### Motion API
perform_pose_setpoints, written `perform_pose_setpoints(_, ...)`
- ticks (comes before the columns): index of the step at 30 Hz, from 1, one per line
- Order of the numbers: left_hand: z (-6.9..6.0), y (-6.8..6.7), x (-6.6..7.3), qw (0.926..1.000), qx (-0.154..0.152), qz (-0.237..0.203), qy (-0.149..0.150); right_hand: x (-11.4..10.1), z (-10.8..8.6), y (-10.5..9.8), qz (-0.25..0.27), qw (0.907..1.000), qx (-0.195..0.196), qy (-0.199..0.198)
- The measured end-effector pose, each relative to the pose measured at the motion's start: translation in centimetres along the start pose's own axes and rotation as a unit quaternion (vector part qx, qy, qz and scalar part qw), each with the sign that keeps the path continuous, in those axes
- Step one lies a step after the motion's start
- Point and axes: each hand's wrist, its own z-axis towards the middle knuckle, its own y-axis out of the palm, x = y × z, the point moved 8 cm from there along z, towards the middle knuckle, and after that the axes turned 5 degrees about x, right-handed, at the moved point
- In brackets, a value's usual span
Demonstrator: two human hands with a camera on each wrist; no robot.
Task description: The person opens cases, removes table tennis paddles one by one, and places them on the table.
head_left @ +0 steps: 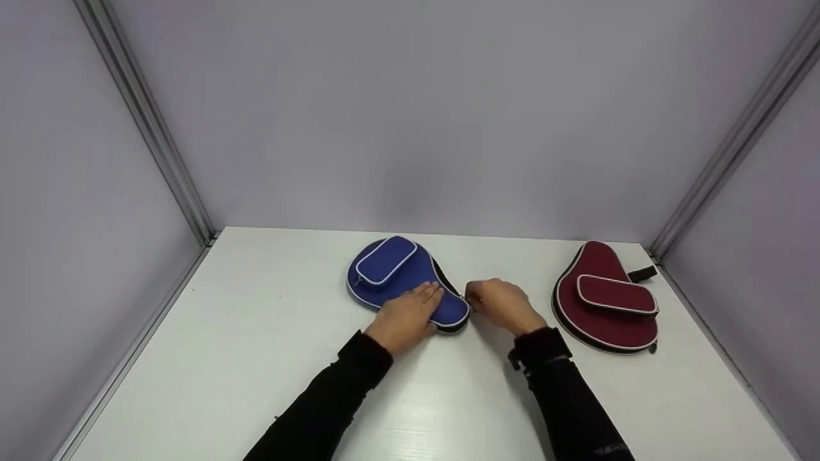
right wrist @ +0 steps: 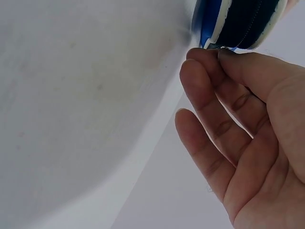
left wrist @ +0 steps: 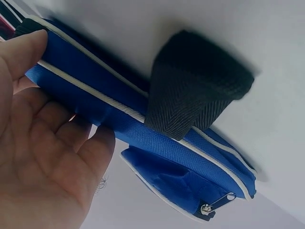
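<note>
A blue table tennis bat case [head_left: 392, 291] with white piping and a small zipped pocket [head_left: 386, 259] lies on the white table. My left hand [head_left: 405, 318] rests on its face near the narrow end, fingers fairly straight; in the left wrist view the thumb [left wrist: 33, 50] touches the side. A black strap loop [left wrist: 198, 83] sticks out from that side. At the tip of the narrow end, my right hand [head_left: 503, 303] pinches between thumb and index finger at the zip of the black side band [right wrist: 248, 24]. The pull itself is mostly hidden by the fingertips.
To the right lies a dark red bat case [head_left: 608, 320] with a pocket and a black strap [head_left: 642, 274]. Pale panels with grey metal corner posts [head_left: 154, 128] stand at the table's back and sides.
</note>
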Motion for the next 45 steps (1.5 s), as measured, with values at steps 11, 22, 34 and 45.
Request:
perform_pose_setpoints(11,2.7,3.7,-5.1,0.9983,0.039,-0.027,-0.035,-0.7,0.2,0.7,0.010,0.9994,-0.032,-0.009)
perform_pose_setpoints(22,6.5,8.9,-7.9,0.9930,0.020,0.104,-0.053,-1.2,0.5,0.7,0.010,0.9990,-0.041,-0.012)
perform_pose_setpoints(34,5.5,8.7,-5.4,0.9825,0.050,0.153,-0.093,-0.8,0.4,0.6,0.011,0.9995,-0.027,0.015)
perform_pose_setpoints(45,5.1,8.8,-6.5,0.9871,0.027,0.152,-0.041,-1.6,0.1,0.3,0.007,0.9985,-0.054,0.005)
